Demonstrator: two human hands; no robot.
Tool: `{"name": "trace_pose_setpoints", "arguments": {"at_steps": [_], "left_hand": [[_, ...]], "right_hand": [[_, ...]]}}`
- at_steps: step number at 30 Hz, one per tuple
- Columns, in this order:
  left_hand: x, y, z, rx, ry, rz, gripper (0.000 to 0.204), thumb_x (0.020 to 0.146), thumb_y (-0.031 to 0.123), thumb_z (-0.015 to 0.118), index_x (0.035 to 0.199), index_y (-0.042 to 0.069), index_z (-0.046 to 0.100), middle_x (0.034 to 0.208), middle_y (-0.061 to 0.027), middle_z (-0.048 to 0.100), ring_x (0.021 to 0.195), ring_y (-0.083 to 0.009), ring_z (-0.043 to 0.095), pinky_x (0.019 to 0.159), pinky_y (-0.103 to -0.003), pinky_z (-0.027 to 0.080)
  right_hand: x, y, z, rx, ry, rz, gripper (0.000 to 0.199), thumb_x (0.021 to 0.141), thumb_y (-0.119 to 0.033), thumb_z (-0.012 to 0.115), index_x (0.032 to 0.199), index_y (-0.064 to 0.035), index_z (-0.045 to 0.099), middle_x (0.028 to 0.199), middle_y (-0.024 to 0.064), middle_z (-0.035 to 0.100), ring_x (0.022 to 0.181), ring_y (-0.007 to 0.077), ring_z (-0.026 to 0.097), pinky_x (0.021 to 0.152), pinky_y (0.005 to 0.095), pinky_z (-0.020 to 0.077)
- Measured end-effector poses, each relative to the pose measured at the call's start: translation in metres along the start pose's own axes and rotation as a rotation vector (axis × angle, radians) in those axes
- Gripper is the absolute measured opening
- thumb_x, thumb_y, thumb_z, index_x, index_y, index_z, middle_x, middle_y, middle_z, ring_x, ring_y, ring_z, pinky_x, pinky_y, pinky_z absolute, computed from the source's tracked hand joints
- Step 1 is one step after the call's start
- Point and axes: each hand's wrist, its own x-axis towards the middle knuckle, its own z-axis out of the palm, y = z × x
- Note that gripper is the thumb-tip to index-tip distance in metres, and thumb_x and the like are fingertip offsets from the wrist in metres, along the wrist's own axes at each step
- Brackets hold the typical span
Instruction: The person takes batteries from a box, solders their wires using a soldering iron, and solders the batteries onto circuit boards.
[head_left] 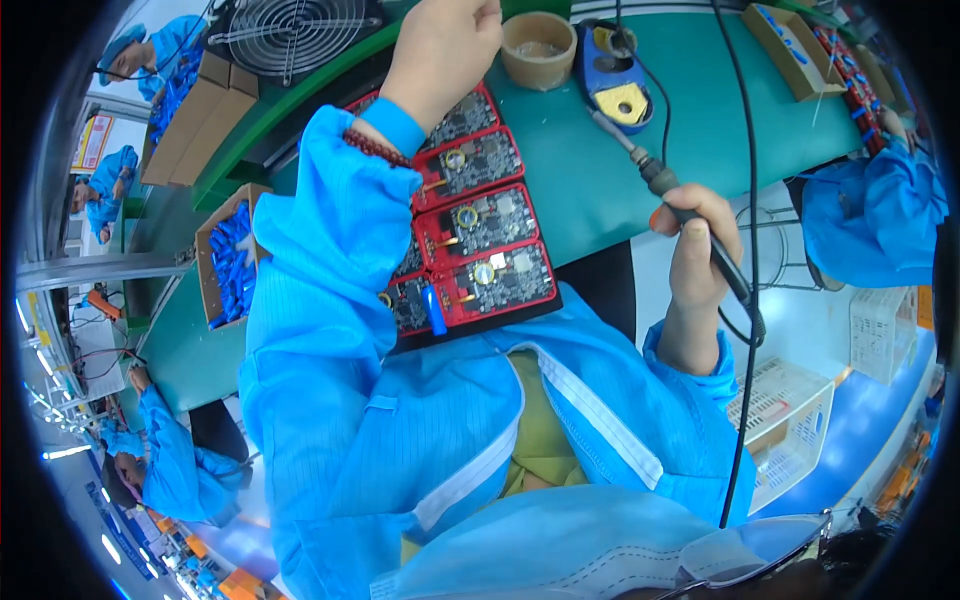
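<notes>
My right hand (695, 245) is wrapped round a soldering iron (668, 183), whose metal tip points up and left toward the blue iron stand (607, 75) with its yellow sponge (622, 104). At the top edge, my left hand (445, 50) is closed with its fingers curled; part of it is cut off, and what the fingers hold, if anything, is hidden. Below my left wrist lie red trays of circuit boards (485, 222) in rows, partly covered by my left sleeve. A blue cylindrical piece (434, 310) lies across the nearest boards.
A round tan pot (538, 50) stands left of the iron stand. At the left are a fan (290, 35) and a cardboard box (232, 258) of blue parts. A black cable (752, 200) hangs down the right side. Co-workers in blue sit on both sides.
</notes>
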Motion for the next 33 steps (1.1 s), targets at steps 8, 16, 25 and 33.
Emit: {"name": "trace_pose_setpoints", "arguments": {"at_steps": [8,16,25,33], "left_hand": [[0.051,-0.041,-0.001,0.103,0.177,-0.157,0.015,0.082,0.006,0.054,0.094,0.0,0.06,0.091,-0.0185,0.061,0.086,-0.0328,0.059,0.074,-0.037,0.047],[0.023,-0.022,-0.033,0.096,0.023,-0.107,0.027,0.085,0.01,0.054,0.11,0.0,0.059,0.108,-0.0223,0.06,0.103,-0.0356,0.057,0.088,-0.038,0.046],[-0.091,0.015,-0.193,0.125,-0.222,-0.256,0.01,0.087,0.007,0.055,0.092,-0.002,0.058,0.088,-0.0116,0.059,0.081,-0.0204,0.058,0.073,-0.027,0.045],[-0.219,0.035,-0.316,0.404,-0.157,-0.771,0.012,0.092,0.006,0.049,0.096,-0.003,0.057,0.087,-0.0063,0.057,0.083,-0.0132,0.054,0.075,-0.024,0.043]], "right_hand": [[0.0,-0.001,0.002,-0.028,0.038,0.02,0.029,0.092,-0.024,0.053,0.097,0.0028,0.06,0.075,0.0102,0.058,0.063,0.0143,0.055,0.056,0.0257,0.042],[0.0,0.001,0.003,-0.042,0.034,0.039,0.027,0.093,-0.022,0.051,0.1,0.0027,0.059,0.078,0.0095,0.058,0.066,0.0131,0.055,0.058,0.0246,0.0425],[-0.003,0.017,0.042,0.106,-0.168,0.043,0.032,0.094,-0.028,0.048,0.105,0.0018,0.055,0.083,0.0102,0.057,0.073,0.015,0.054,0.068,0.0276,0.043],[-0.022,0.043,0.094,0.229,-0.191,0.204,0.034,0.095,-0.028,0.045,0.113,-0.0001,0.051,0.094,0.01,0.057,0.09,0.0162,0.053,0.086,0.0315,0.0393]]}}
